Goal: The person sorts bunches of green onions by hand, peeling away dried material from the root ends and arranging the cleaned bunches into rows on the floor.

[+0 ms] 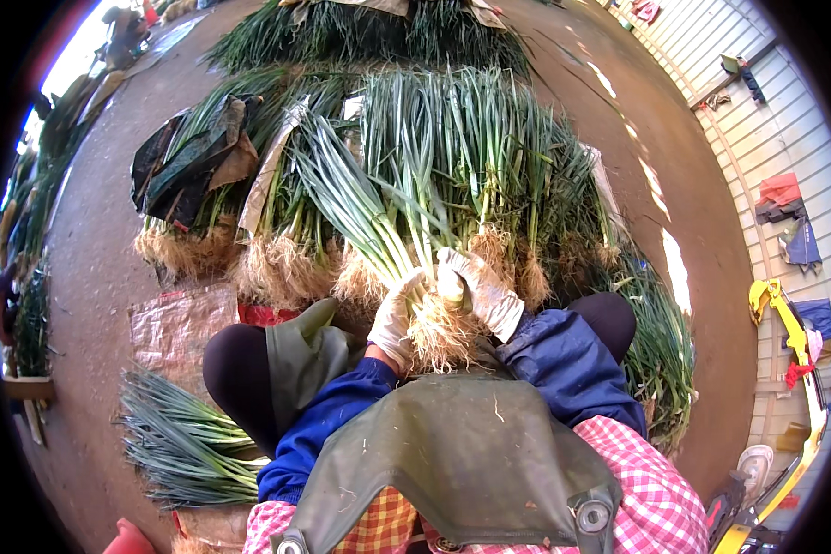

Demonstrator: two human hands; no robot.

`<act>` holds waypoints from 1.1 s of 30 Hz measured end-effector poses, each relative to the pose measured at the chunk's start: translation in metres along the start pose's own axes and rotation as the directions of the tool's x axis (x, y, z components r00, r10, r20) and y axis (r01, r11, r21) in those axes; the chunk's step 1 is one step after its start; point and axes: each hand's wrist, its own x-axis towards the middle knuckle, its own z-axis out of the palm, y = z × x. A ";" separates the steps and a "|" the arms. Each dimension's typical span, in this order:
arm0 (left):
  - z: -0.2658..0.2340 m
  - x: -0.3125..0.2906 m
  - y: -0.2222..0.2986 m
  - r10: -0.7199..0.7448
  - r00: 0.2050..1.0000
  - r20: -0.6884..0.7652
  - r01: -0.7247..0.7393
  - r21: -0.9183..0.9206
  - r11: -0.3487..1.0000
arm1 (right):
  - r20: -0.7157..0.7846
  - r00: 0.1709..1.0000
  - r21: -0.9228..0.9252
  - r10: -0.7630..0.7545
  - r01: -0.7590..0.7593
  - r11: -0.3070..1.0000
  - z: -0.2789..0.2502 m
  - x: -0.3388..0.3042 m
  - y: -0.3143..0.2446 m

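Observation:
A bunch of long green onions [355,198] is held in front of my lap, its leaves slanting away to the upper left and its tangled pale roots [440,331] hanging toward me. My left hand [394,320], in a white glove, is closed round the left side of the stems just above the roots. From the right, my gloved right hand [486,294] closes on the same stems. Some of its fingers are hidden behind the bunch. A short pale rounded piece shows between the hands; I cannot tell whether it is a stem end.
Beyond my hands stand rows of green onions [475,138], roots facing me. Dark cloth [203,157] covers some at the left. A separate pile [189,441] lies at my left on sacking, and more onions [660,342] lie right. A yellow-framed object [808,406] stands by the wall.

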 end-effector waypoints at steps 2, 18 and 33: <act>-0.003 0.002 0.001 -0.004 1.000 0.028 0.004 0.001 1.000 | -0.091 0.996 -0.204 0.015 -0.034 0.978 0.013 -0.003 0.002; -0.003 -0.006 0.014 0.005 0.978 0.211 -0.020 0.068 0.997 | -0.762 0.542 -0.614 -0.356 -0.428 0.663 -0.102 -0.275 -0.224; 0.010 0.009 0.000 0.067 0.972 0.225 -0.087 0.080 0.993 | -0.586 0.799 -0.794 -0.135 -0.600 -0.098 -0.023 -0.002 -0.089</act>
